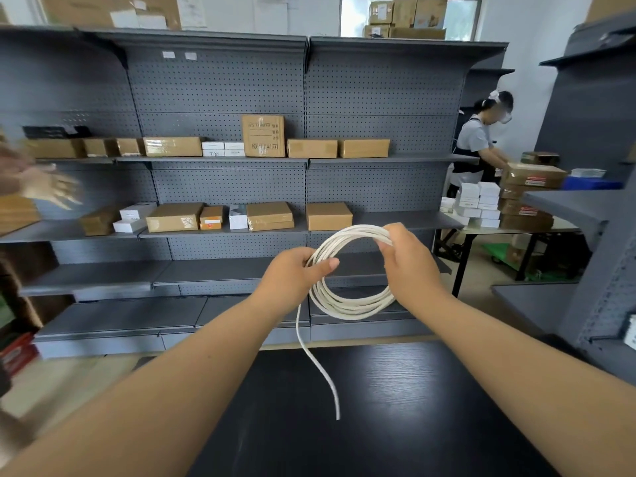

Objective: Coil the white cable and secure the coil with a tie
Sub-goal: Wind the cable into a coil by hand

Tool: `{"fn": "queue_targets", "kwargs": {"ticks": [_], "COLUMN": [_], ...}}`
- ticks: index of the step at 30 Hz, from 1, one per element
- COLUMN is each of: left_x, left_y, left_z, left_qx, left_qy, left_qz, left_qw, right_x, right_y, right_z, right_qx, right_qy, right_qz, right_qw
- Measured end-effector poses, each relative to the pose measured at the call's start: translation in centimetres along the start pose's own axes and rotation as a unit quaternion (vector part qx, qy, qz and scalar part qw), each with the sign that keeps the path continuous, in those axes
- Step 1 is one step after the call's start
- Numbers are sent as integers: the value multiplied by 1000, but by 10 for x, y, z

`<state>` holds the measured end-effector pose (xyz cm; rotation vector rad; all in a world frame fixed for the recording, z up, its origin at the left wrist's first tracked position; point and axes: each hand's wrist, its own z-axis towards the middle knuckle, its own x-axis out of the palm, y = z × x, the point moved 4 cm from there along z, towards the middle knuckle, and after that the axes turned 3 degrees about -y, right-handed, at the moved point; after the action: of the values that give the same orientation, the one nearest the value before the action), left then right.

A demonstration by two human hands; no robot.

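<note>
Coiling is nearly done: the left hand (292, 270) and right hand (407, 259) pinch the white cable (347, 304) coil above the table (395, 407); fingers curled round it. Next, wind in the hanging tail; no tie visible.

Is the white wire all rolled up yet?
Almost. The white cable makes a round coil held by the left hand and right hand, but one loose end hangs down.

Dark desk (378, 425) near. Far: grey pegboard shelving (220, 91) bearing cardboard boxes (263, 136). Far right, a person (478, 146) beside stacked boxes (531, 175).
</note>
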<state>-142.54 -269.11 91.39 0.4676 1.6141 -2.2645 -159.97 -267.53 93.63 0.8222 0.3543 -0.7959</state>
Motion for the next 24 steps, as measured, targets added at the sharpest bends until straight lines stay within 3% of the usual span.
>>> {"fn": "queue_targets", "kwargs": {"ticks": [6,12,17,20,24], "left_x": [6,9,-5,-10,-4], "left_y": [-3,-6,-13,-22,-39], "left_z": [-2,-7,-4,-3,-3], "left_qx": [4,52,87,111,165], "left_qy": [-39,-106,-134,-112,-69], "left_qz": [-89,-80,29,142,314], "left_qw": [995,990,987,977,932], "right_x": [-1,9,7,6,8], "right_y": [-2,3,-1,2,16], "right_z": [-1,-6,-3,2,4], "right_qx": [74,139,135,97,-3], "right_qy": [-44,-61,46,80,107], "right_qz": [95,214,157,90,2], "right_qw": [992,965,977,988,994]}}
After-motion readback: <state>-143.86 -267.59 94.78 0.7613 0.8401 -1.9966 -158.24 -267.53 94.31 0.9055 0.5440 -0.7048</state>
